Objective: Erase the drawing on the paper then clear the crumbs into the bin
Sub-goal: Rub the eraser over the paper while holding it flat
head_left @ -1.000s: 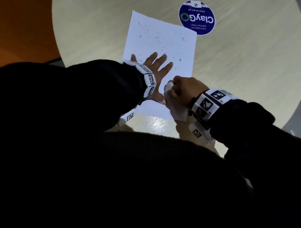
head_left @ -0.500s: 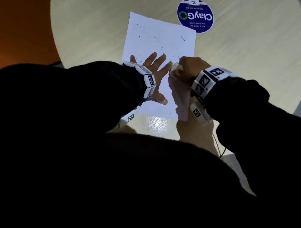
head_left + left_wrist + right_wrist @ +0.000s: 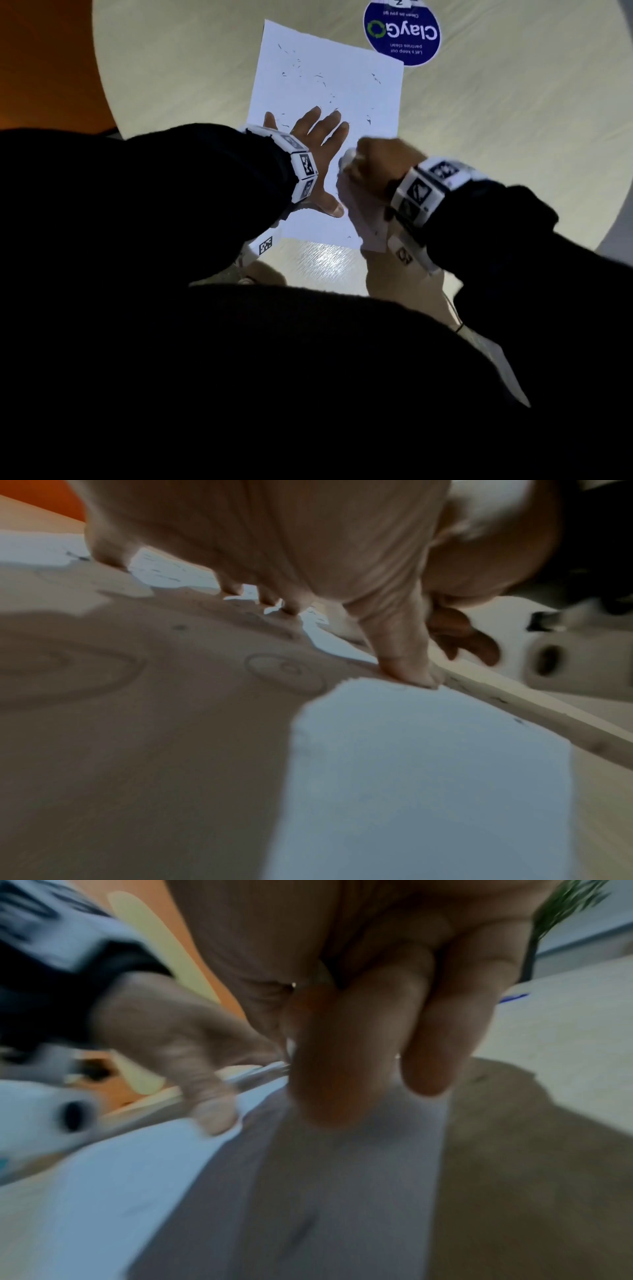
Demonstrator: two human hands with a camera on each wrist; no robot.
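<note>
table: big round pale wood-grain table, carried everything, with an orange floor or wall showing past its left edge
paper: white sheet lay flat near the middle of the table, bottom edge close to the person
sticker: round blue ClayGo sticker sat on the table just off the paper's top right corner
left hand: left hand was flat on the lower half of the paper, fingers straight and spread out, thumb pressed down too, pinning the sheet
right hand: right hand was just beside the left, over the paper's right edge, fingers curled tight into a fist round a white thing, pretty blurry
white thing: poked out of the fist at, looked like an eraser or wadded tissue, honestly couldn't tell which
crumbs: little dark eraser crumbs were scattered mostly over the top half of the paper, a few lower down near the fingers
</note>
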